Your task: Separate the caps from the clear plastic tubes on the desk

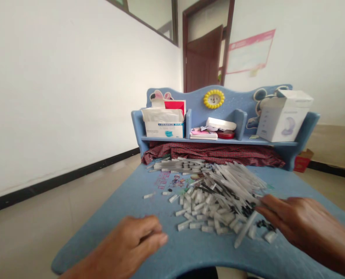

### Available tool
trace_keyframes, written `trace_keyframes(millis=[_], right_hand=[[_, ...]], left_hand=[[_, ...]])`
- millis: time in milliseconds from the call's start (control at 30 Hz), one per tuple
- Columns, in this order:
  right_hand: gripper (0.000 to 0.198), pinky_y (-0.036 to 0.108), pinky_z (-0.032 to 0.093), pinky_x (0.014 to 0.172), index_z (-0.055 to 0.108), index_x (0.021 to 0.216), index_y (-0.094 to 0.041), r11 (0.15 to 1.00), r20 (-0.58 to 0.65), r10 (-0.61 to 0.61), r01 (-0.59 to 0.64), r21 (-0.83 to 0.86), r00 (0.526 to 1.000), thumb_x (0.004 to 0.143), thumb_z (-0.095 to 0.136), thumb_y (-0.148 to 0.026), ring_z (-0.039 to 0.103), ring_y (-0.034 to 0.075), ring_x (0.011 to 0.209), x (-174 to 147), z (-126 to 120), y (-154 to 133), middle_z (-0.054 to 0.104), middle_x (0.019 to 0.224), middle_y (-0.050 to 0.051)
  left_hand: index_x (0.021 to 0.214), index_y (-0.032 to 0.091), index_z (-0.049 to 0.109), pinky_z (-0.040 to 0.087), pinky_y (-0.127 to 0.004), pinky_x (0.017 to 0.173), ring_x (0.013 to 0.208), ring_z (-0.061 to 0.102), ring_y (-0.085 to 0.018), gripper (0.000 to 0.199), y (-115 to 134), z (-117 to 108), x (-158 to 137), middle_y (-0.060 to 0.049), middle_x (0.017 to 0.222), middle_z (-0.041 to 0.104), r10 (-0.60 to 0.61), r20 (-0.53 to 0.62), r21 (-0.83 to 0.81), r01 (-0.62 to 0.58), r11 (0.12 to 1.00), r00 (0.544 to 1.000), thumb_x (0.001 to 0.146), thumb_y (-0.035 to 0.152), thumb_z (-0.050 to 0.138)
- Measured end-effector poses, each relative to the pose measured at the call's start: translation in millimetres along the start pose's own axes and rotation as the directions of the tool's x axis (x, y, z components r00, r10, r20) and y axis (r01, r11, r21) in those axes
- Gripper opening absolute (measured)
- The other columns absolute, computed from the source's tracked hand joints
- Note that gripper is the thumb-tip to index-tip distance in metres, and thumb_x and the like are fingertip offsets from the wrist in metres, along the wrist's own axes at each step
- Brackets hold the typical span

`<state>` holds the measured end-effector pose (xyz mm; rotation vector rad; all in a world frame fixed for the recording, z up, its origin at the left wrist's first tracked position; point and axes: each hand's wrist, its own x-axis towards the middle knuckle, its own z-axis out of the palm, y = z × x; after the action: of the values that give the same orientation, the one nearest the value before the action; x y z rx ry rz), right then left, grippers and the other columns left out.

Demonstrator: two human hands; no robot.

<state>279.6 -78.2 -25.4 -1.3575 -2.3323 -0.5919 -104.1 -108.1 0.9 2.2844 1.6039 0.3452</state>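
Your curled left hand (142,240) rests well apart from your right hand (291,217), which touches translucent plastic tubes (236,176), likely light, stiff and slippery, best pinched mid-length, heaped on the blue surface (108,221); neither grip is clear.

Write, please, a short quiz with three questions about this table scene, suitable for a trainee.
1. True or false: the yellow-rimmed dial is above the checked cloth.
2. Which is nearer to the pile of translucent tubes: A) the left hand, B) the right hand, C) both equally?
3. Fill in the colour: the cloth lies below a ____ shelf.

Key: 1. True. 2. B. 3. Blue.
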Motion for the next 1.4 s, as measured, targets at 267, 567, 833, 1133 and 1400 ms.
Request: trace_keyframes(millis=[267,567,833,1133,1400], right_hand=[[0.023,0.026,0.021,0.039,0.062,0.062,-0.021,0.962,0.037,0.03,-0.019,-0.272,0.999,0.083,0.053,-0.027,0.063,0.025,0.041,66.6,25.2,-30.0,0.064,0.045,0.006],[0.034,0.028,0.018,0.036,0.053,0.056,-0.023,0.974,-0.181,-0.033,-0.01,-0.228,0.983,0.082,0.051,-0.045,0.055,0.023,0.03,63.8,34.0,-25.1,0.054,0.033,0.002],[0.051,0.03,0.019,0.04,0.052,0.058,-0.024,0.995,-0.323,-0.022,-0.01,-0.099,0.946,0.095,0.025,-0.046,0.053,0.02,0.028,58.5,35.2,-13.5,0.052,0.035,-0.001],[0.044,0.03,0.024,0.043,0.059,0.061,-0.022,1.0,-0.328,-0.006,0.003,-0.009,0.945,0.094,0.034,-0.037,0.055,0.017,0.035,56.4,44.5,-2.9,0.056,0.04,0.0],[0.043,0.03,0.025,0.045,0.059,0.059,-0.021,1.0,-0.35,-0.02,0.022,0.002,0.936,0.094,0.037,-0.034,0.053,0.016,0.034,58.9,38.6,-5.9,0.054,0.039,0.0]], left_hand=[[0.08,0.018,0.057,0.043,-0.025,0.067,0.074,0.062,-0.018,0.013,11.8,32.2,62.3,-0.003,0.078,0.065,0.057,-0.118,0.247,-0.027,0.969,0.991,0.087,0.026,0.05],[0.084,0.016,0.06,0.046,-0.024,0.068,0.078,0.06,-0.017,0.01,4.0,33.5,54.7,-0.004,0.083,0.062,0.079,-0.222,0.167,-0.042,0.985,0.972,0.083,0.025,0.056],[0.081,0.016,0.063,0.045,-0.028,0.074,0.083,0.061,-0.02,0.015,-12.9,-14.7,140.8,-0.006,0.085,0.064,0.027,-0.213,0.451,0.074,0.89,0.977,0.084,0.018,0.049],[0.09,0.016,0.064,0.047,-0.035,0.076,0.09,0.061,-0.027,0.019,-12.6,10.0,202.5,-0.012,0.099,0.061,0.085,-0.091,0.559,-0.02,0.829,0.992,0.08,0.013,0.047],[0.086,0.018,0.062,0.046,-0.032,0.071,0.086,0.061,-0.025,0.016,-13.0,7.2,205.2,-0.009,0.094,0.062,0.096,-0.059,0.58,-0.044,0.814,0.994,0.075,0.014,0.052]])
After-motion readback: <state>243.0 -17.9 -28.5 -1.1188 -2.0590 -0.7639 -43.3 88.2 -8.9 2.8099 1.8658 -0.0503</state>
